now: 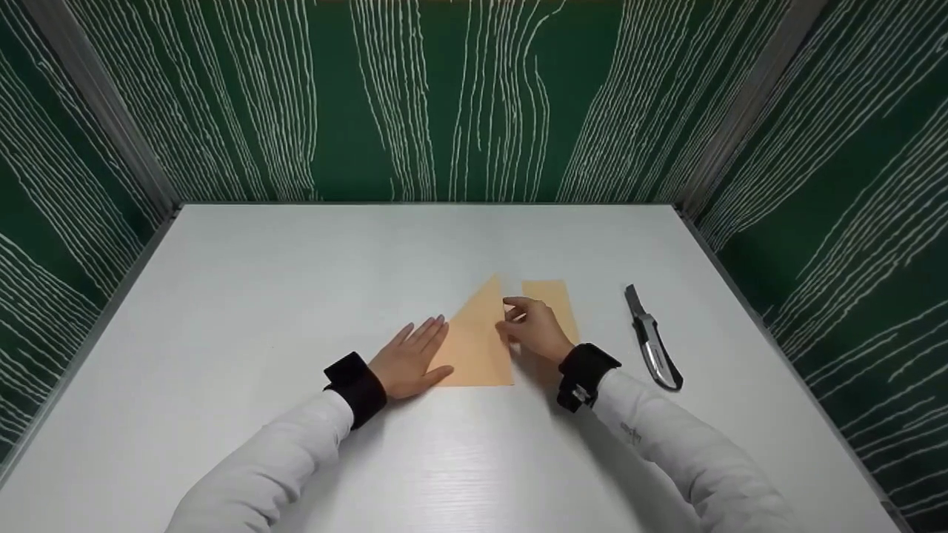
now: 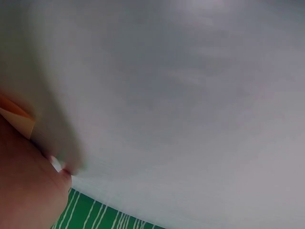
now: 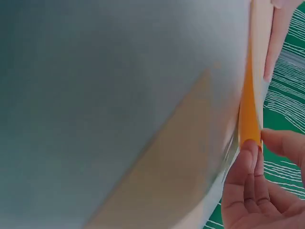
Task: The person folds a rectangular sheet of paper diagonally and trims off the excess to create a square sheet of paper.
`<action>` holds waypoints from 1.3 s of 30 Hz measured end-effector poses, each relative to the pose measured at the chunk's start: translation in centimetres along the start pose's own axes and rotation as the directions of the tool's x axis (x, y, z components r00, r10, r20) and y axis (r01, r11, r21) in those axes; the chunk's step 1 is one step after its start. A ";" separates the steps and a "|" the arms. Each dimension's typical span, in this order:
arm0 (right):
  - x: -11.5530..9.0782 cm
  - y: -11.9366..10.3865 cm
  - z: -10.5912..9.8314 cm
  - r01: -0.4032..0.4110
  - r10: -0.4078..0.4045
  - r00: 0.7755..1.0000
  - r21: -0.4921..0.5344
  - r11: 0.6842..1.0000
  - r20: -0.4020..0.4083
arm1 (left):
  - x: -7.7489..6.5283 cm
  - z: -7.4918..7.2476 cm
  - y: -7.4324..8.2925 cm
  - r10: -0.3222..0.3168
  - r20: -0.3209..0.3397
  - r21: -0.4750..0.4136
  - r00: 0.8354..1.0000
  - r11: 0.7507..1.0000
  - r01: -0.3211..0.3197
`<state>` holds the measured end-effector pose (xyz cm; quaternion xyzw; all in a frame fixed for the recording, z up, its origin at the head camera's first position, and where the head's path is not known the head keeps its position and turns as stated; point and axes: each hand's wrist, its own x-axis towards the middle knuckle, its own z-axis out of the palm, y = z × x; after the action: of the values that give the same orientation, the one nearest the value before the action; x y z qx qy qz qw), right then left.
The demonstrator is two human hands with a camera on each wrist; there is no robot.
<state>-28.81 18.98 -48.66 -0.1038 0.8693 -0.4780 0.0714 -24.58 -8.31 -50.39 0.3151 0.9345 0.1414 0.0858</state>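
A folded sheet of light orange paper (image 1: 478,344) lies on the white table, its slanted left edge rising to a point at the top. My left hand (image 1: 415,359) rests flat on its left side, fingers straight and thumb spread along the bottom. At the right edge, my right hand (image 1: 539,331) pinches the paper between thumb and fingers. The right wrist view shows the folded paper (image 3: 249,114) bowed a little apart there, with a brighter orange inside. Only part of the left hand (image 2: 31,186) appears in the left wrist view, beside a paper corner (image 2: 24,123).
A separate orange paper strip (image 1: 548,291) lies just beyond the right hand, partly hidden by it. Farther right is a utility knife (image 1: 653,344) with its blade out, pointing away. Green walls with white lines (image 1: 474,104) border the white table (image 1: 296,252).
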 end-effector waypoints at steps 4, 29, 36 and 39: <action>0.2 -0.3 0.6 -0.105 0.107 0.994 0.132 0.986 -0.005 | -0.2 -0.4 0.3 -0.001 0.004 0.000 1.000 1.000 0.001; 0.2 -2.7 1.9 -0.115 0.089 0.993 0.397 0.911 0.083 | -1.6 -1.5 -0.3 0.017 -0.156 -0.065 0.988 0.998 -0.027; 0.0 -4.2 1.8 -0.173 0.127 0.984 0.468 0.867 0.127 | -3.1 -2.9 0.8 0.018 -0.222 -0.053 0.975 0.998 -0.031; 0.1 -4.8 1.3 -0.203 0.130 0.976 0.519 0.831 0.174 | -3.7 -3.8 1.6 0.011 -0.230 0.006 0.973 1.000 -0.010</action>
<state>-28.07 15.35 -45.31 -0.0350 0.7013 -0.6845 0.1958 -21.77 -10.17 -46.02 0.3018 0.9368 0.1751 -0.0248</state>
